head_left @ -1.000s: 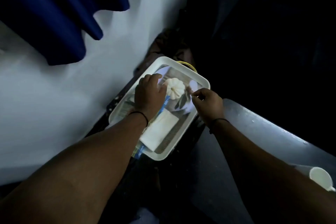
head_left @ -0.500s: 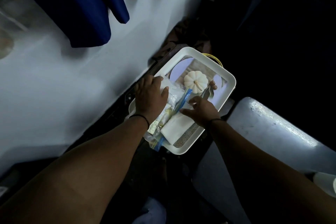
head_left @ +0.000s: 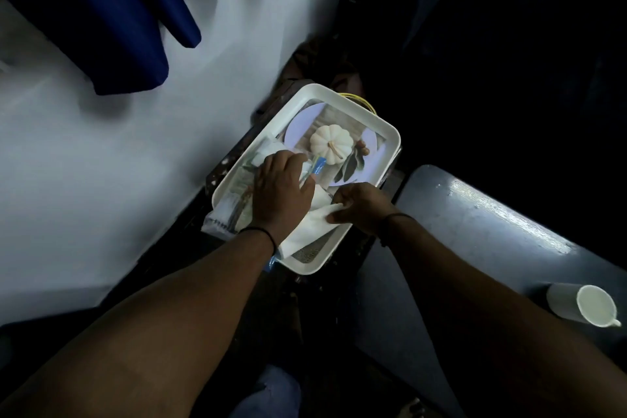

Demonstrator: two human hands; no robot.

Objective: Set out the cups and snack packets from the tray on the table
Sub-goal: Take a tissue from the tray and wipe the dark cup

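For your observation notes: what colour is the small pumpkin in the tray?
The small pumpkin is white or cream, clearest in the head view.

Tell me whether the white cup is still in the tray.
No, the white cup stands on the grey table at lower right, well apart from the tray where both hands are working.

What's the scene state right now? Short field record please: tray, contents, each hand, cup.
tray: white tray, pumpkin picture printed on its floor
contents: clear zip bags with blue seal on the left side; white napkin at the near end
left hand: left hand pressed flat on the bags, not gripping
right hand: right hand pinching the napkin's edge
cup: white cup on the grey table, away from the tray
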